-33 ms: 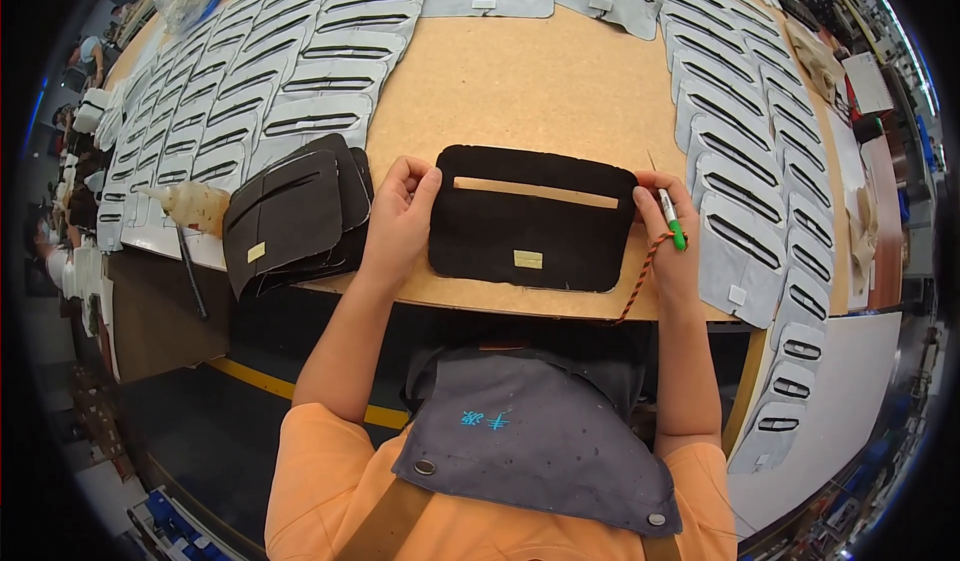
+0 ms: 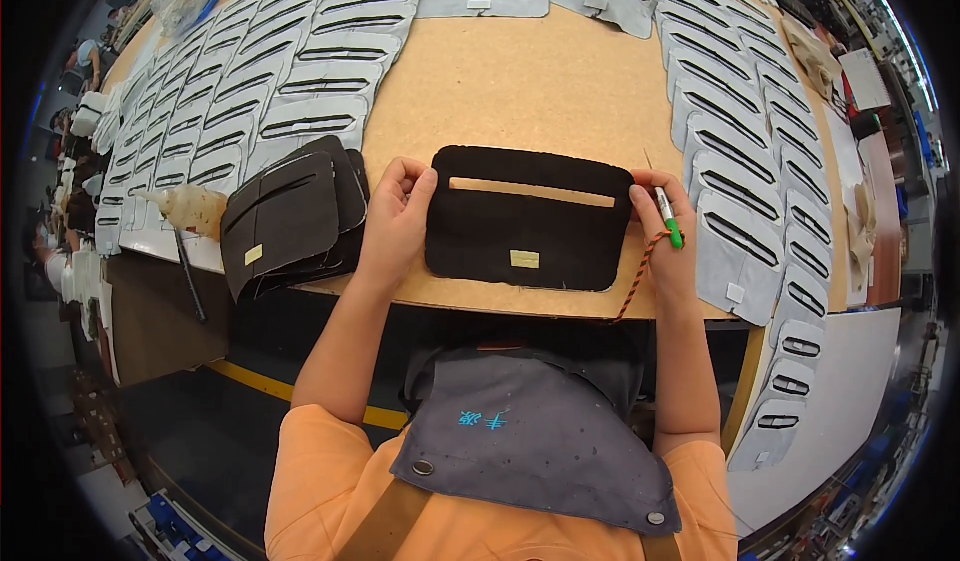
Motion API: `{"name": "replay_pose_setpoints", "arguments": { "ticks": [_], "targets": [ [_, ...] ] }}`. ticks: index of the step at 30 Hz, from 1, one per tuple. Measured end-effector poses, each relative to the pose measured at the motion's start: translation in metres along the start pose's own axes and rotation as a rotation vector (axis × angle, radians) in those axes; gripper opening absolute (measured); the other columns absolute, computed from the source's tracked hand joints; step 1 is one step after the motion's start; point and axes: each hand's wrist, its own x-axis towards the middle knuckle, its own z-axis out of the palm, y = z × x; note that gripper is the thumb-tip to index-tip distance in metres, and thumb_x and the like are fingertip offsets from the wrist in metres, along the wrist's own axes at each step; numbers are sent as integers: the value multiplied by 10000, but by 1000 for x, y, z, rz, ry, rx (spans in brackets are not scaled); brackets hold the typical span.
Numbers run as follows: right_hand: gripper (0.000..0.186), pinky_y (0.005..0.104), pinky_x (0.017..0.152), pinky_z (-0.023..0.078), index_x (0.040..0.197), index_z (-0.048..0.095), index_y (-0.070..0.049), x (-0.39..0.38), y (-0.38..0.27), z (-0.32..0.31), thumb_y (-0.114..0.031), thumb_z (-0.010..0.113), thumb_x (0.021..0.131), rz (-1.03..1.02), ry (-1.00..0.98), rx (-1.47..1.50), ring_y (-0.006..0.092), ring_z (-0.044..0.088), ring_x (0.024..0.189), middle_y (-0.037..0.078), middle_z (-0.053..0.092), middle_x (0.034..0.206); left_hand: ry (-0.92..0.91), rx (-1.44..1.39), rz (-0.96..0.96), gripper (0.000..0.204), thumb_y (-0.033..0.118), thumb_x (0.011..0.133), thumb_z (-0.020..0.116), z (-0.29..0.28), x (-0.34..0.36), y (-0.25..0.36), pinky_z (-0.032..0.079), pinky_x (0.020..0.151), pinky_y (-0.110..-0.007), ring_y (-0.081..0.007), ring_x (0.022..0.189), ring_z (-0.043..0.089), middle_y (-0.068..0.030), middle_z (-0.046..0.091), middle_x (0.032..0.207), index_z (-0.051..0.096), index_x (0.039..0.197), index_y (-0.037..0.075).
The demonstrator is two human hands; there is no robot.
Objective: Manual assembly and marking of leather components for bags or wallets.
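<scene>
A black panel (image 2: pixel 530 236) with rounded corners, a long slot and a small pale label is tilted up at the table's near edge. My left hand (image 2: pixel 397 216) pinches its left edge near the upper corner. At the opposite upper corner, the fingers of my right hand (image 2: pixel 668 223) are closed on the panel. That hand also carries a white-and-green pen-like tool (image 2: pixel 672 223), with an orange-and-black cord (image 2: pixel 636 286) trailing from it. Through the slot the tan tabletop shows. Left of my left hand lies a stack of similar dark panels (image 2: pixel 290 211).
Overlapping rows of grey slotted panels (image 2: pixel 310 126) cover the left side of the wooden table (image 2: pixel 520 81). More grey panels (image 2: pixel 735 246) line the right. A yellowish cone-shaped bottle (image 2: pixel 195 209) lies beyond the dark stack, near a thin black rod (image 2: pixel 190 276).
</scene>
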Motion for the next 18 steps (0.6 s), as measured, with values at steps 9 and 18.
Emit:
{"name": "replay_pose_setpoints", "arguments": {
  "ticks": [9,18],
  "targets": [
    [138,191,622,452,1010,591,-23,1,3,0,-106,594,900,-26,-30,54,48,516,708,-8,570,826,31,41,39,118,142,960,500,-2,0,-2,352,660,-173,-33,731,431,38,482,791,508,906,38],
    [143,201,668,454,1014,582,-12,0,2,0,-91,596,895,-113,-23,-22,65,531,740,5,577,842,71,49,94,111,121,966,479,1,-3,-1,390,721,-186,-51,775,485,-5,559,831,508,902,35]
  ]
}}
